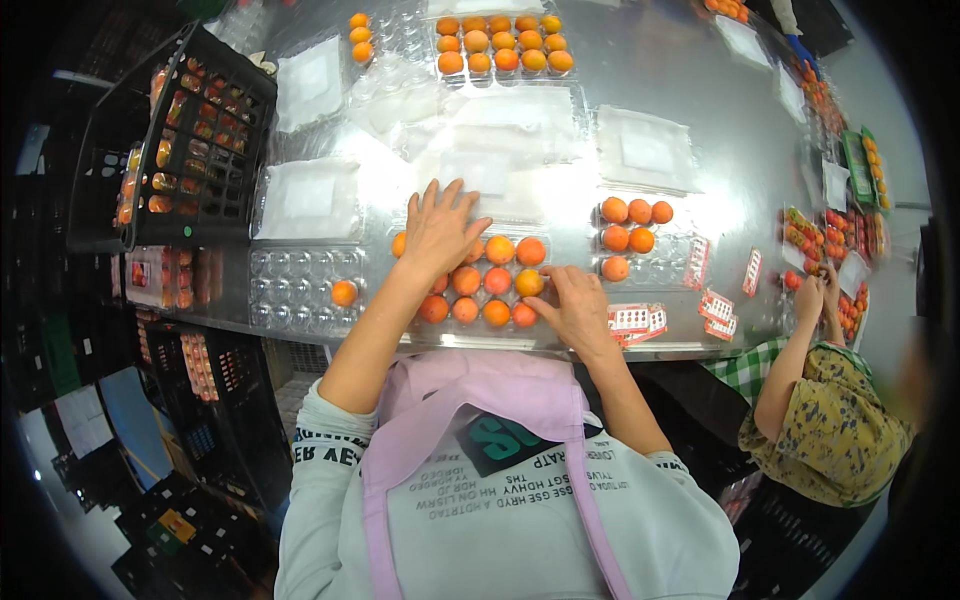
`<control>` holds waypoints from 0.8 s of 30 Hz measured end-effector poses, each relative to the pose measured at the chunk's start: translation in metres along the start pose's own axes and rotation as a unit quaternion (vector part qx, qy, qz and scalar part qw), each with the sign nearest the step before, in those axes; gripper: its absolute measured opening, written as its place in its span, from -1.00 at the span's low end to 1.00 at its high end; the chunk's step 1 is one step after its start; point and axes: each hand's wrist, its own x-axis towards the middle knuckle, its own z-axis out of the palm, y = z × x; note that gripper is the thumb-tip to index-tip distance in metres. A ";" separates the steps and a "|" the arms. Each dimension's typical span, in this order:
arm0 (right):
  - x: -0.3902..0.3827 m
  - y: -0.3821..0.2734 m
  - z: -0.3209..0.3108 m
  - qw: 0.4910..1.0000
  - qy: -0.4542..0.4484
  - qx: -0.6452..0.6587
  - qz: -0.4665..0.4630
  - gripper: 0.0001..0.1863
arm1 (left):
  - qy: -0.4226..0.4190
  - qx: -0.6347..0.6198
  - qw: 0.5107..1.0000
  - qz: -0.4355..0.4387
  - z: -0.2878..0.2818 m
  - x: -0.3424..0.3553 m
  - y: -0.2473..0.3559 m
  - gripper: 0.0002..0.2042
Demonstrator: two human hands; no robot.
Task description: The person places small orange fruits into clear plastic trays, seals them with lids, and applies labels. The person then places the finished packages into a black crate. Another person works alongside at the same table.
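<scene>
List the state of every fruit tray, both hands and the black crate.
Tray under the hands: lid open, nearly full of orange fruit.
Left hand: flat on the fruit.
Right hand: fingers touching fruit at the tray's edge.
Left tray: one fruit only.
Right tray: part filled.
Far tray: full.
Black crate: tilted, loaded with packs.

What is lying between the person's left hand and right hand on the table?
In the head view, orange fruits in a clear tray lie between the left hand and right hand.
</scene>
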 end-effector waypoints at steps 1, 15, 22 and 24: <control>0.001 0.000 -0.001 1.000 -0.006 0.000 -0.003 -0.59 | -0.011 -0.002 1.000 -0.003 -0.004 -0.002 -0.001 -0.58; 0.116 0.049 0.027 0.722 0.130 0.581 0.352 -0.49 | 0.103 -0.075 0.992 0.026 -0.020 -0.008 -0.004 -0.70; 0.162 0.055 0.021 0.654 0.126 0.647 0.371 -0.66 | 0.168 -0.197 0.964 0.057 -0.041 0.021 -0.003 -0.83; 0.177 0.044 0.007 0.698 0.135 0.610 0.351 -0.64 | 0.184 -0.221 0.956 0.063 -0.043 0.030 -0.003 -0.83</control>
